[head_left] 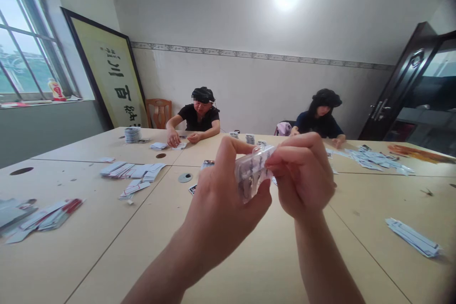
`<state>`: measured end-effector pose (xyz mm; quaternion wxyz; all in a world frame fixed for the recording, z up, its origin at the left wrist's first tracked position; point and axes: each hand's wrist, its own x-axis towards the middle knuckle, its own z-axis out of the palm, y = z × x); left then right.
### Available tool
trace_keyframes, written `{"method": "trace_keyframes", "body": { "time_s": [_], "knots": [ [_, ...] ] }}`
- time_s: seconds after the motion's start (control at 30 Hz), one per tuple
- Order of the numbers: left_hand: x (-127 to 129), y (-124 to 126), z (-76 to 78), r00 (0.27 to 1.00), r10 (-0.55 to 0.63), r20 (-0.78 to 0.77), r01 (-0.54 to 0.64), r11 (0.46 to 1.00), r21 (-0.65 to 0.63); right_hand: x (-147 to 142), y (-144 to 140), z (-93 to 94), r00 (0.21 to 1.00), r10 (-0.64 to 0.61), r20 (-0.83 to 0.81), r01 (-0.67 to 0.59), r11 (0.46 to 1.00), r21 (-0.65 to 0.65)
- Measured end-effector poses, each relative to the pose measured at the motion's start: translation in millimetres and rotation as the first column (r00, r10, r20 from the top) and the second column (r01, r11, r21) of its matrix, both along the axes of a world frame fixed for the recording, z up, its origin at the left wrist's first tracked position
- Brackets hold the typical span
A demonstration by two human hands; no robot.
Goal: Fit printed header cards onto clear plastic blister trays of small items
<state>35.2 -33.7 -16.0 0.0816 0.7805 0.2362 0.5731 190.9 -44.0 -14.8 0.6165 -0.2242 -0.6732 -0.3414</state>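
A small clear plastic case (pixel 247 171) is held up above the middle of the table, with small dark marks or items showing through it. My left hand (pixel 221 199) grips it between thumb and fingers from the left and below. At its right edge, my right hand (pixel 308 175) is closed with thumb and fingertips pinched on the case. The fingers hide part of it, so its exact kind and contents cannot be made out. Behind my left hand, a dark-and-white printed card (pixel 207 164) lies on the table, partly covered.
Paper strips (pixel 131 171) are fanned out at left, and more stacks (pixel 50 218) lie nearer. A folded bundle (pixel 413 237) is at right. Two people, one (pixel 199 114) at centre-left and another (pixel 320 116) at right, sit across the table (pixel 142 256). A round stack (pixel 132 135) stands far left.
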Motion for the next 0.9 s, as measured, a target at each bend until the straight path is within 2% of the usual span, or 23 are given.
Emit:
{"method": "trace_keyframes", "body": {
  "time_s": [0.13,0.63,0.9],
  "knots": [
    [-0.8,-0.1,-0.1,1.000,-0.011,-0.011,0.011,1.000,-0.022,0.5,0.7,-1.7,1.000,0.018,-0.001,-0.018,0.999,-0.048],
    [-2.3,0.2,1.0,0.999,-0.048,0.011,0.048,0.998,-0.029,2.0,2.6,-4.4,0.985,0.169,-0.042,-0.171,0.984,-0.052],
    [-1.6,1.1,1.8,1.000,-0.022,-0.012,0.021,1.000,-0.009,1.6,1.0,-2.2,0.999,0.032,0.005,-0.032,0.996,-0.080]
  ]
}}
